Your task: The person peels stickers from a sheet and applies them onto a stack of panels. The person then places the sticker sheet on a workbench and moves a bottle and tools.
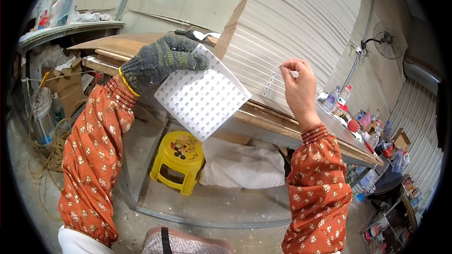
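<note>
My left hand [157,61], in a grey knitted glove, grips the top corner of a white sheet of small round stickers [202,95] and holds it up in front of me. My bare right hand [297,82] is raised beside a tall stack of white boards [292,28]; thumb and forefinger are pinched together, apparently on one small sticker, too small to be sure. A short column of round stickers [269,83] sits on the edges of the boards just left of those fingers. Both forearms wear orange flowered sleeves.
The boards lean on a wooden workbench [263,115]. Under it stand a yellow plastic stool [180,160] and a white sack [242,167]. Bottles and clutter [367,127] crowd the bench's right end. A wall fan [388,42], buckets and coiled rope [44,127] lie around.
</note>
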Motion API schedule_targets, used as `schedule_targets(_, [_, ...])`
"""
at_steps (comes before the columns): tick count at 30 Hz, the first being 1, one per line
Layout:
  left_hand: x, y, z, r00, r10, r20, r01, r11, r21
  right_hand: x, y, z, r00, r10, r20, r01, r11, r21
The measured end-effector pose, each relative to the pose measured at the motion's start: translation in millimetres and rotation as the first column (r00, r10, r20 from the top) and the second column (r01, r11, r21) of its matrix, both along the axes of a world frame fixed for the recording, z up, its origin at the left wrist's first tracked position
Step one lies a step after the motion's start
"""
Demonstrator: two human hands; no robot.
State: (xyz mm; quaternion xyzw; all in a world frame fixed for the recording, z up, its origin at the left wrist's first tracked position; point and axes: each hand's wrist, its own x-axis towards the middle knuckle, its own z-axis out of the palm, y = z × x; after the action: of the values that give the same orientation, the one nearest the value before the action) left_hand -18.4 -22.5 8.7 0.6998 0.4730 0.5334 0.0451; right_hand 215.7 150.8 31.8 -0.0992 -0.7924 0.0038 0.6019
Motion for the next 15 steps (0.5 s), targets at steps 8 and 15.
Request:
schedule_targets(8, [-1,-1,-6,0.965,0.261,-0.035,-0.263,0.962,-0.077,-6,25,-3,0.986,-0.135,0.096,0.132,0.990,0.043])
schedule_targets(15, [-8,-4,-8,1.000,0.003,0.003,-0.003,1.000,-0.031,-12,25,-3,0.986,-0.125,0.113,0.117,0.990,0.074])
